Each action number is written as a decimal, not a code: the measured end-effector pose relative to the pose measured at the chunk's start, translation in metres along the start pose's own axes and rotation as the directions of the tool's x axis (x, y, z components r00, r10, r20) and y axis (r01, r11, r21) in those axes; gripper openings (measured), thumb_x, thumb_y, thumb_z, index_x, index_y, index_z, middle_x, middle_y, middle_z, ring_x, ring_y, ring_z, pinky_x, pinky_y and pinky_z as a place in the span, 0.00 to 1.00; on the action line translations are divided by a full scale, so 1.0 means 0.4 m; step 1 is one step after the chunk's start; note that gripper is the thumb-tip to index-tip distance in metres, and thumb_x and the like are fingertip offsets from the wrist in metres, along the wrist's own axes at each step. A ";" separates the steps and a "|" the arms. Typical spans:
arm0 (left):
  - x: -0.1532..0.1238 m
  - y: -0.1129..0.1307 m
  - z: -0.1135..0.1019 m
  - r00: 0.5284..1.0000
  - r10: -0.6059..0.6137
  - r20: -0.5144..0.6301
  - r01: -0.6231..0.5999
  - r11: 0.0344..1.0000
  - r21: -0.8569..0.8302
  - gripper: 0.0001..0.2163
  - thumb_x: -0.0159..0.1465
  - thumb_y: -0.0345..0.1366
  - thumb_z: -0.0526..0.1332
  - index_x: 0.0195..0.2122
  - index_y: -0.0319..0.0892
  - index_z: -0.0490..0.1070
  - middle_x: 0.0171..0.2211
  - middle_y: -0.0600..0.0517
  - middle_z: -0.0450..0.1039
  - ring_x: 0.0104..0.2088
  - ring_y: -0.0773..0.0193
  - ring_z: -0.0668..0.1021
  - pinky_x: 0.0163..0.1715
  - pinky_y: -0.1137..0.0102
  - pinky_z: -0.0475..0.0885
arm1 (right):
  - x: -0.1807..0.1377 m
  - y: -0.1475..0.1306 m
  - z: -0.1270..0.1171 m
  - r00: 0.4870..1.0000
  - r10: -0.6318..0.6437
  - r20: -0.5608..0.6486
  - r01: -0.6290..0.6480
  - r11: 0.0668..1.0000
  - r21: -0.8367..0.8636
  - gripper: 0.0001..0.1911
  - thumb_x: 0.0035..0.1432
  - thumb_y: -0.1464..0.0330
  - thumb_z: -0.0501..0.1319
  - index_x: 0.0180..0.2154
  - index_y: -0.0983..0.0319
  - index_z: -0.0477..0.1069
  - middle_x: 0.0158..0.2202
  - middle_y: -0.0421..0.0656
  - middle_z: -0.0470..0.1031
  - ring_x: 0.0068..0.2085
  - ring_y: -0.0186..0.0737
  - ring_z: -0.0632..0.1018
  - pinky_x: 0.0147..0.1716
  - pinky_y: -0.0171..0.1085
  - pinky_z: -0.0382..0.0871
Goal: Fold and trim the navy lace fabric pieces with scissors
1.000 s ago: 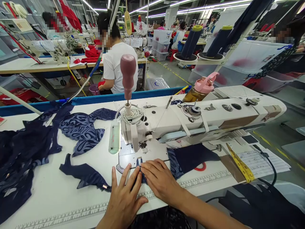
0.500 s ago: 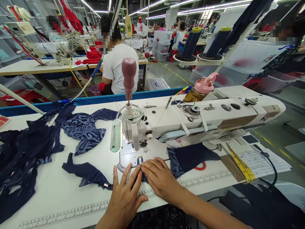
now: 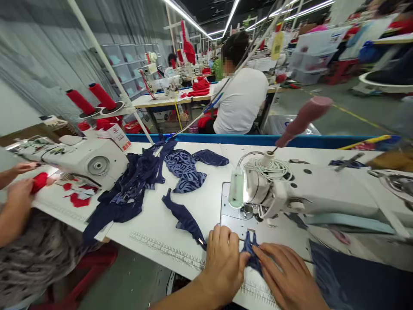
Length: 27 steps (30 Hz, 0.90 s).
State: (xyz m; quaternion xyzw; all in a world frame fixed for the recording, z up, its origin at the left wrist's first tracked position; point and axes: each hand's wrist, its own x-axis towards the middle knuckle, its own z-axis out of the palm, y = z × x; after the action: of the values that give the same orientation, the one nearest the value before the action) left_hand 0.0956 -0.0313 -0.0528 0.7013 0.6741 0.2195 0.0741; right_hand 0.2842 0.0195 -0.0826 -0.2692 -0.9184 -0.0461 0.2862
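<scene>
A small navy fabric piece (image 3: 250, 249) with two narrow straps at its far end lies in front of the sewing machine's needle area (image 3: 248, 213). My right hand (image 3: 288, 273) reaches over its right side with fingers stretched out, fingertips touching the cloth. On the other side, my left hand (image 3: 224, 262) is closed with curled fingers, its thumb against or beside the cloth. What its fingers hold, if anything, is hidden. A dark navy strip (image 3: 185, 217) lies left of it, one end near the hand. Patterned navy pieces (image 3: 183, 168) lie further back.
A navy fabric heap (image 3: 135, 181) covers the table's left end. Beyond it stands another sewing machine (image 3: 77, 161), where a co-worker's hands (image 3: 21, 189) hold red cloth. A pink-handled tool (image 3: 305, 120) rises from my machine's head. Dark fabric (image 3: 361, 271) lies at right.
My view has swung left, bringing the neighbouring machine and co-worker's hands into sight. My left hand has gone from spread fingers to curled. The navy piece between my hands shows more.
</scene>
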 end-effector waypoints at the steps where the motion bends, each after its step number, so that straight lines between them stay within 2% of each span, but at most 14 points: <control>1: 0.006 0.000 0.005 1.000 -0.014 -0.006 0.014 1.000 -0.001 0.04 0.62 0.33 0.62 0.36 0.43 0.67 0.38 0.49 0.69 0.39 0.56 0.72 0.38 0.61 0.69 | 0.002 0.000 -0.002 1.000 -0.002 -0.003 0.002 1.000 -0.003 0.15 0.66 0.74 0.53 0.52 0.64 0.71 0.44 0.51 0.72 0.46 0.48 0.72 0.49 0.48 0.64; 3: 0.006 -0.007 0.008 1.000 -0.016 -0.001 0.016 0.999 -0.037 0.05 0.61 0.31 0.63 0.34 0.44 0.67 0.37 0.51 0.69 0.38 0.57 0.72 0.38 0.62 0.68 | 0.015 -0.015 -0.014 1.000 0.029 0.003 -0.029 1.000 0.009 0.15 0.66 0.75 0.52 0.50 0.65 0.72 0.42 0.51 0.73 0.44 0.47 0.73 0.48 0.48 0.65; 6: -0.004 -0.027 0.002 1.000 0.022 0.022 -0.020 0.996 -0.092 0.03 0.64 0.29 0.59 0.33 0.43 0.66 0.36 0.50 0.68 0.38 0.57 0.70 0.39 0.61 0.65 | 0.043 -0.049 -0.039 0.991 0.114 0.071 -0.119 0.990 0.078 0.15 0.66 0.75 0.52 0.50 0.63 0.71 0.41 0.49 0.73 0.43 0.47 0.73 0.46 0.48 0.68; 9: -0.006 -0.047 -0.001 0.996 0.086 0.027 -0.082 0.988 -0.131 0.06 0.68 0.28 0.53 0.33 0.43 0.65 0.35 0.50 0.68 0.39 0.57 0.70 0.39 0.61 0.65 | 0.062 -0.062 -0.054 0.956 0.265 0.126 -0.285 0.941 0.183 0.15 0.67 0.73 0.51 0.52 0.61 0.69 0.41 0.48 0.73 0.43 0.46 0.73 0.44 0.46 0.70; 12: -0.009 -0.057 0.001 0.992 0.125 0.008 -0.121 0.972 -0.200 0.08 0.69 0.30 0.51 0.33 0.43 0.63 0.35 0.51 0.68 0.38 0.59 0.70 0.40 0.63 0.65 | 0.069 -0.060 -0.060 0.879 0.453 0.153 -0.477 0.813 0.333 0.17 0.66 0.71 0.53 0.56 0.59 0.64 0.44 0.47 0.73 0.44 0.43 0.75 0.46 0.44 0.72; 15: -0.017 -0.059 0.002 0.988 0.152 -0.011 -0.150 0.951 -0.271 0.09 0.70 0.32 0.50 0.32 0.44 0.63 0.34 0.52 0.68 0.37 0.60 0.71 0.39 0.63 0.67 | 0.078 -0.058 -0.054 0.792 0.550 0.266 -0.600 0.616 0.511 0.23 0.62 0.69 0.58 0.58 0.57 0.61 0.43 0.42 0.74 0.39 0.39 0.76 0.41 0.39 0.73; 17: -0.022 -0.058 -0.001 0.991 0.134 -0.017 -0.132 0.935 -0.329 0.09 0.71 0.34 0.49 0.33 0.45 0.63 0.33 0.52 0.69 0.36 0.60 0.72 0.39 0.64 0.68 | 0.089 -0.060 -0.045 0.760 0.569 0.315 -0.620 0.489 0.614 0.23 0.60 0.70 0.59 0.57 0.57 0.62 0.38 0.39 0.73 0.34 0.35 0.74 0.36 0.36 0.72; 19: -0.022 -0.053 -0.010 0.999 0.053 0.001 -0.048 0.914 -0.404 0.07 0.70 0.38 0.51 0.37 0.45 0.65 0.34 0.52 0.71 0.37 0.60 0.74 0.38 0.64 0.69 | 0.100 -0.066 -0.039 0.746 0.586 0.316 -0.606 0.402 0.686 0.22 0.59 0.71 0.59 0.55 0.56 0.64 0.33 0.36 0.70 0.31 0.34 0.73 0.34 0.34 0.71; 22: -0.013 -0.041 -0.034 0.992 -0.050 0.118 0.106 0.843 -0.527 0.09 0.69 0.43 0.54 0.44 0.45 0.67 0.38 0.51 0.74 0.39 0.60 0.77 0.39 0.66 0.71 | 0.115 -0.079 -0.042 0.740 0.599 0.304 -0.587 0.357 0.727 0.22 0.57 0.72 0.59 0.54 0.56 0.66 0.32 0.36 0.71 0.34 0.34 0.74 0.36 0.34 0.70; 24: -0.001 -0.033 -0.047 0.978 -0.040 0.207 0.156 0.798 -0.583 0.10 0.69 0.44 0.54 0.40 0.44 0.68 0.35 0.53 0.74 0.36 0.62 0.76 0.37 0.68 0.71 | 0.122 -0.084 -0.049 0.732 0.612 0.299 -0.590 0.350 0.728 0.20 0.57 0.72 0.59 0.52 0.56 0.67 0.33 0.37 0.72 0.35 0.35 0.75 0.37 0.35 0.71; 27: 0.015 -0.030 -0.045 0.970 -0.010 0.243 0.163 0.768 -0.620 0.12 0.70 0.43 0.52 0.34 0.43 0.69 0.30 0.54 0.72 0.32 0.63 0.74 0.34 0.69 0.69 | 0.123 -0.075 -0.054 0.722 0.622 0.301 -0.581 0.311 0.752 0.19 0.57 0.71 0.59 0.51 0.57 0.68 0.34 0.38 0.73 0.36 0.36 0.76 0.39 0.36 0.73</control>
State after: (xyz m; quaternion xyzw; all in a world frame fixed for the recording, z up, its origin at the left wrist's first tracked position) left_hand 0.0774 -0.0279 -0.0402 0.6232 0.5790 0.3494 0.3927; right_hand 0.2454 0.0118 -0.0354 -0.4284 -0.6576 0.4802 0.3917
